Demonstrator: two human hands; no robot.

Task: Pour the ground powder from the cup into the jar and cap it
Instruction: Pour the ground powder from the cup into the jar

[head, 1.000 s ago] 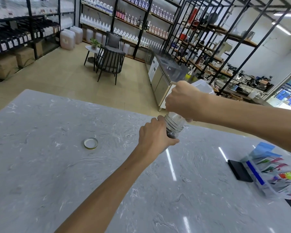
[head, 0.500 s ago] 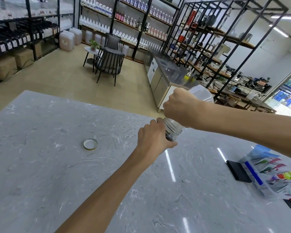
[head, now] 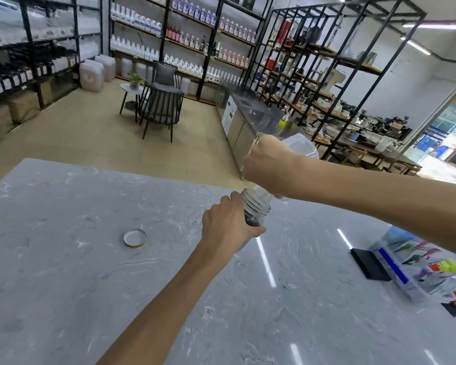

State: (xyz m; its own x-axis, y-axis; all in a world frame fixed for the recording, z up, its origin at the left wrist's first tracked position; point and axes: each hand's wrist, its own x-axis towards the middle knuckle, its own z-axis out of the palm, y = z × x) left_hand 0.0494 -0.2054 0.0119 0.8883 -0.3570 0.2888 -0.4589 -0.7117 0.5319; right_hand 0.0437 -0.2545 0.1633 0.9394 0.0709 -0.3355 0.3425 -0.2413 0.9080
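Note:
My left hand grips a clear glass jar standing on the grey marble table. Dark ground powder shows inside the jar below its threaded neck. My right hand holds a clear plastic cup tipped upside down, its mouth right over the jar's opening. The jar's gold-rimmed lid lies upturned on the table, well to the left of my left hand.
A black flat block and a clear packet of colourful items lie at the table's right. Beyond the table's far edge are a tiled floor, chairs, a steel counter and black shelving racks.
The cup has lifted slightly and the jar's threaded neck now shows more. Both hands keep their grips; the lid has not moved.

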